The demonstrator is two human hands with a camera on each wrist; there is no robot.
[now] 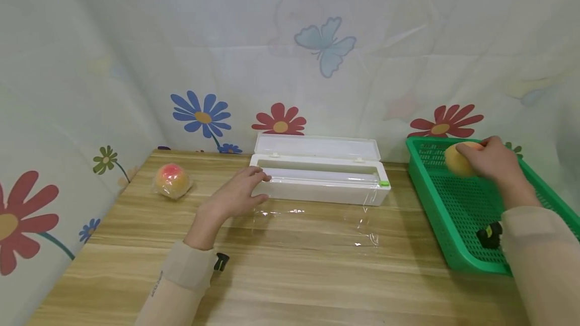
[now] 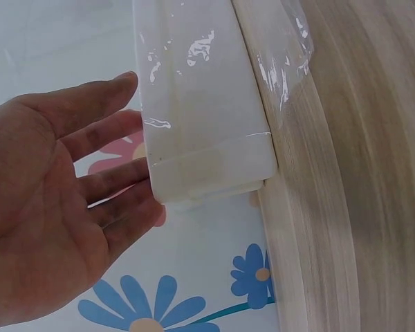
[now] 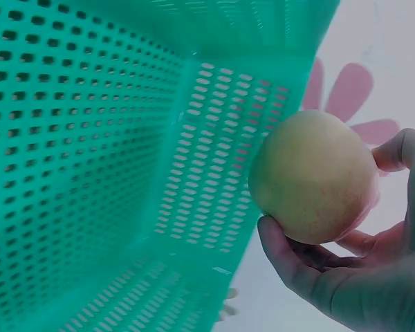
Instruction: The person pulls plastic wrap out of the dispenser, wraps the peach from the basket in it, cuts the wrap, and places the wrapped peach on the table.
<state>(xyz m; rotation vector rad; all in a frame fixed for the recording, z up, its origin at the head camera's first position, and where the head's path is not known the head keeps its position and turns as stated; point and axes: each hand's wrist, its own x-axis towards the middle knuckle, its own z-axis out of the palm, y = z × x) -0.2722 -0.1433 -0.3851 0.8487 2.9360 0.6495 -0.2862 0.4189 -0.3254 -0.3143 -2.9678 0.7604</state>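
My right hand (image 1: 494,162) grips a yellow-pink peach (image 1: 459,159) over the far part of the green basket (image 1: 430,220). In the right wrist view, thumb and fingers curl round the peach (image 3: 315,176). At the left end of a white cling film dispenser (image 1: 317,192), my left hand (image 1: 237,190) has its fingers loosely extended. Fingertips meet or nearly meet the box's edge in the left wrist view, by the dispenser's end (image 2: 200,104). The dispenser's lid (image 1: 317,147) stands raised at the back. Clear film (image 1: 312,230) hangs from its front onto the table.
A second peach (image 1: 172,180), wrapped in clear film, sits at the table's far left. A patterned curtain (image 1: 281,54) rises behind the wooden table (image 1: 294,286). The basket's raised walls border the right side.
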